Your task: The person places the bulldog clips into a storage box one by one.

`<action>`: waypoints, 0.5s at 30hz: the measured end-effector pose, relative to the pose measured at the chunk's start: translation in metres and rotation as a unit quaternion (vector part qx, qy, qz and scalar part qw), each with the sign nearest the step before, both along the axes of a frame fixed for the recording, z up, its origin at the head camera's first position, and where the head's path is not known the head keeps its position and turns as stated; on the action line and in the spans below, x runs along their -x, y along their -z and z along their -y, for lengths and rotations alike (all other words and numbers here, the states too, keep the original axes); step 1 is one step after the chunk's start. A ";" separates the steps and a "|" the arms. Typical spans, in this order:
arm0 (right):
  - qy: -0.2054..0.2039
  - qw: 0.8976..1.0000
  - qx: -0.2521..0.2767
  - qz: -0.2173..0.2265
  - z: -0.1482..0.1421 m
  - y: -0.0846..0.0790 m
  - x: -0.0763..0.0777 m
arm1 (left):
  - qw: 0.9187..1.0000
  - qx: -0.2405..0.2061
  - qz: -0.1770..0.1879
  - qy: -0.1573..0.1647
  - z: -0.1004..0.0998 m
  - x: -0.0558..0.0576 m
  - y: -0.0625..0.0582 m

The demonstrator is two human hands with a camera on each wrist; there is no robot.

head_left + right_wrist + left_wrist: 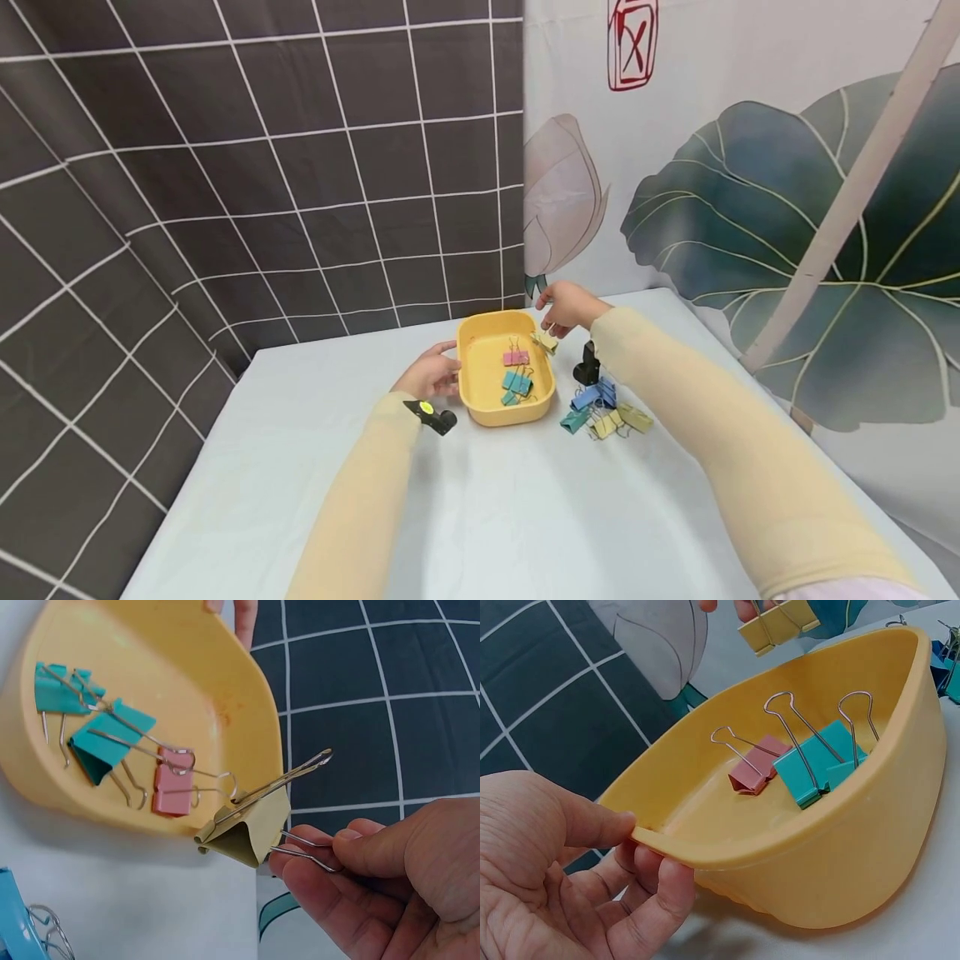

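A yellow plastic basin [480,408] stands on the table, its left rim pinched between the thumb and fingers of my left hand [592,862]. Inside lie a pink binder clip [174,782] and teal binder clips [817,761], their wire handles sticking up. My right hand [567,308] pinches one wire handle of a yellow binder clip [251,829]. That clip hangs at the basin's right rim, overlapping it in the head and right wrist views.
Right of the basin lies a loose pile of binder clips: blue ones [587,397], a teal one [575,420] and yellow ones [636,417]. Behind the white table [300,467] hang a dark grid-patterned cloth [360,167] and a lotus-print cloth [570,67].
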State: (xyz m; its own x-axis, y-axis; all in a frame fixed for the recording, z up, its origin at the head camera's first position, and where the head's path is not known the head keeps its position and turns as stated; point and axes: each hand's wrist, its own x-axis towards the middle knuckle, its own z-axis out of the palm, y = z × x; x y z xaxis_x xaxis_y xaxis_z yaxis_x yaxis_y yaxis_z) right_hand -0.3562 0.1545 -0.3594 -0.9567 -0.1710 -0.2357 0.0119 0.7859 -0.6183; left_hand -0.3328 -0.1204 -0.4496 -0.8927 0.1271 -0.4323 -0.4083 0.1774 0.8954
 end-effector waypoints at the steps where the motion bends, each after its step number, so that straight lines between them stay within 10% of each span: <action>1: -0.001 1.000 0.002 -0.002 0.001 0.000 0.000 | 1.000 0.000 -0.001 0.000 0.000 0.000 0.000; 15: 0.013 0.999 0.045 -0.018 -0.001 0.013 -0.011 | 0.999 0.001 -0.037 -0.020 -0.003 -0.009 0.005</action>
State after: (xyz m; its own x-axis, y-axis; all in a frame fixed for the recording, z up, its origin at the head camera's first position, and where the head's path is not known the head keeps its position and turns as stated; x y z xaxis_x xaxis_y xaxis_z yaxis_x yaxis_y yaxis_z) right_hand -0.3457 0.1555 -0.3728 -0.9688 -0.1650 -0.1850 0.0075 0.7263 -0.6874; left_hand -0.3234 -0.1175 -0.4546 -0.9268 0.0896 -0.3647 -0.3475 0.1640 0.9232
